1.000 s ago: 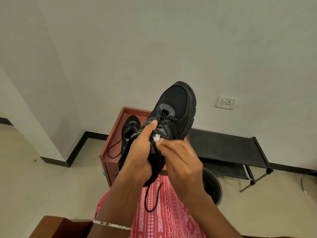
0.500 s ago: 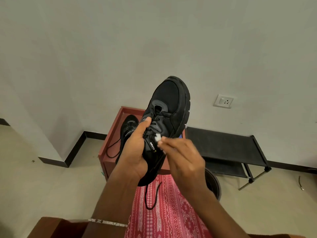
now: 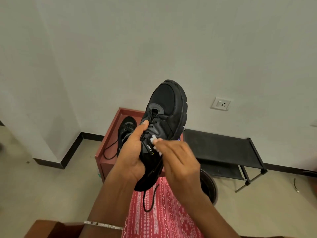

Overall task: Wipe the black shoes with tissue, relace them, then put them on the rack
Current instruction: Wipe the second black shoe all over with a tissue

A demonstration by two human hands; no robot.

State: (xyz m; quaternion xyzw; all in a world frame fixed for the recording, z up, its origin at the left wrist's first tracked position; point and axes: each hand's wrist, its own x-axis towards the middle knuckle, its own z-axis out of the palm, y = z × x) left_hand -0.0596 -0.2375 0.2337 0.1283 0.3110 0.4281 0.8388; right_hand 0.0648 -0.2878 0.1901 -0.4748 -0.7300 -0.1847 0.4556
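Above our lap (image 3: 159,213), our left hand (image 3: 131,157) grips the black shoe (image 3: 167,107), our right hand (image 3: 178,162) pinches the tissue (image 3: 153,139) against its upper; we fear the small wad could snag on the laces (image 3: 154,120)

Black sneaker (image 3: 169,107) is held toe-up, tissue wad (image 3: 153,138) pressed at its tongue; second sneaker (image 3: 127,125) is laid on red cabinet's (image 3: 120,114) top.

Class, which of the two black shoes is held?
The raised black lace-up shoe, gripped by the left hand, wiped with white tissue; the other black shoe lies on the red-brown stand.
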